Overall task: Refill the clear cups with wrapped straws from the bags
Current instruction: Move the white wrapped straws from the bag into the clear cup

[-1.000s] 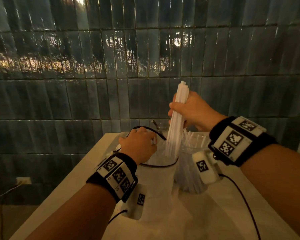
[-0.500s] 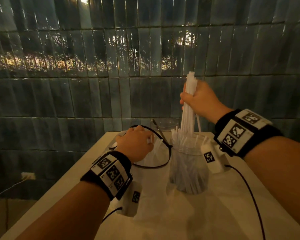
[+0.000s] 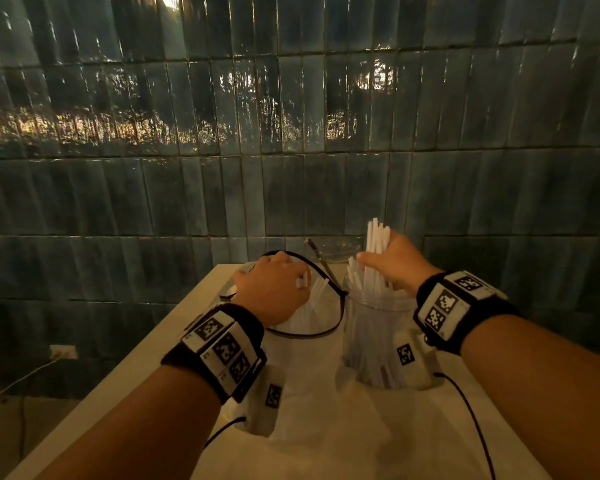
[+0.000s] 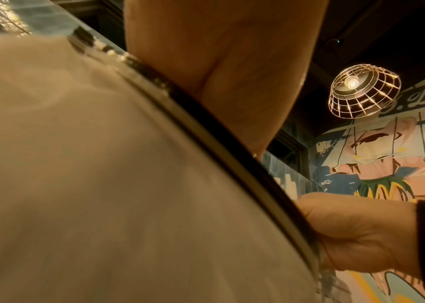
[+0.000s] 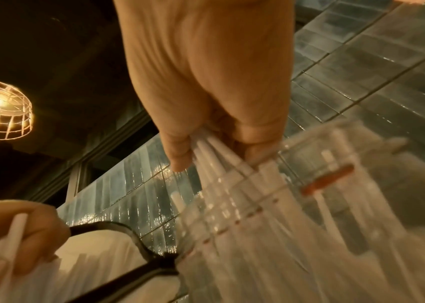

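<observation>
A clear cup (image 3: 371, 337) stands on the white table (image 3: 343, 445), packed with white wrapped straws. My right hand (image 3: 392, 261) grips a bundle of wrapped straws (image 3: 376, 237) upright, their lower ends inside the cup's mouth; in the right wrist view the fingers (image 5: 177, 151) curl round the bundle (image 5: 213, 155) at the cup's rim (image 5: 258, 184). To the left, my left hand (image 3: 274, 289) holds the black-edged opening of a translucent bag (image 3: 312, 344) with more straws (image 3: 314, 292) standing in it. The bag's black rim (image 4: 232, 153) crosses the left wrist view.
A dark tiled wall (image 3: 291, 150) stands right behind the table. A second clear cup (image 3: 333, 249) with a dark stick in it sits at the back edge. Cables (image 3: 465, 403) trail over the table. The table's left edge (image 3: 118, 375) drops to the floor.
My right hand has carried the straw bundle from over the bag rightward and down into the clear cup. The left hand stays on the bag's opening.
</observation>
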Demonstrator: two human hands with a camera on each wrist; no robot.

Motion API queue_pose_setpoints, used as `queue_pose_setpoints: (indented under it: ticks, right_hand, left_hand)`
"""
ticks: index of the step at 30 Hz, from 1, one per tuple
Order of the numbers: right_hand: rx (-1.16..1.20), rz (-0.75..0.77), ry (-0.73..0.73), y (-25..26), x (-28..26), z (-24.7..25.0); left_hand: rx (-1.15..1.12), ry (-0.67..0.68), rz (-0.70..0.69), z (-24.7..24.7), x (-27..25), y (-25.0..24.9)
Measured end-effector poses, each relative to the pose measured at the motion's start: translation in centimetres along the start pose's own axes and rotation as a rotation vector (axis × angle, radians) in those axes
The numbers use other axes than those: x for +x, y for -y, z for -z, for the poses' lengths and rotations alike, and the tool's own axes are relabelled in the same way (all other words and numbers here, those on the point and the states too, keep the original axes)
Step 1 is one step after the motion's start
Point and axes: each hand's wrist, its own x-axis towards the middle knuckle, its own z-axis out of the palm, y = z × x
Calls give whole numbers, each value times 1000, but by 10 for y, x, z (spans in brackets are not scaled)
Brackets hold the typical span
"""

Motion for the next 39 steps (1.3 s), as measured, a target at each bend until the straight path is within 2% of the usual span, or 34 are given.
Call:
queue_pose_setpoints:
  ticks: [4,8,10,13,16,19,25,27,30,32,36,39]
  right_hand:
    - [28,-17,25,-8,0,-6]
    - [27,18,-36,-9,1,-11]
    - [-3,73,-82,-7,1,-14]
    - [-144,256,-104,0,1,-20]
    - [-439,323,28,4,2,-26]
    - [-652,215,157,-2,0,-31]
    - [-699,205,194,3,-11,-26]
    - [-682,285,152,14,-18,-24]
    - [-471,433,28,38,-39,-27]
    - [-403,360,115,49,-52,-32]
    - [-236,38,461,48,-68,-44]
    - [-182,-15,513,39,-72,-56]
  left_hand:
    - [-7,-8,-2,-1,1,1]
    - [0,-6,3,-1,1,0]
    - [-4,-4,4,0,0,0]
    - [-5,-7,2,1,-1,-2]
    - [-8,-7,2,2,-1,-2]
    - [-10,-5,-4,2,-2,-1]
    - [-18,-12,-4,2,-2,-1]
    - [-21,-10,-7,3,-3,-2]
    - [-11,-13,-8,4,-4,-3]
    - [9,-6,3,5,-5,-5]
    - [-3,-18,-7,6,-8,-6]
    - [-31,-45,-46,7,-11,-2]
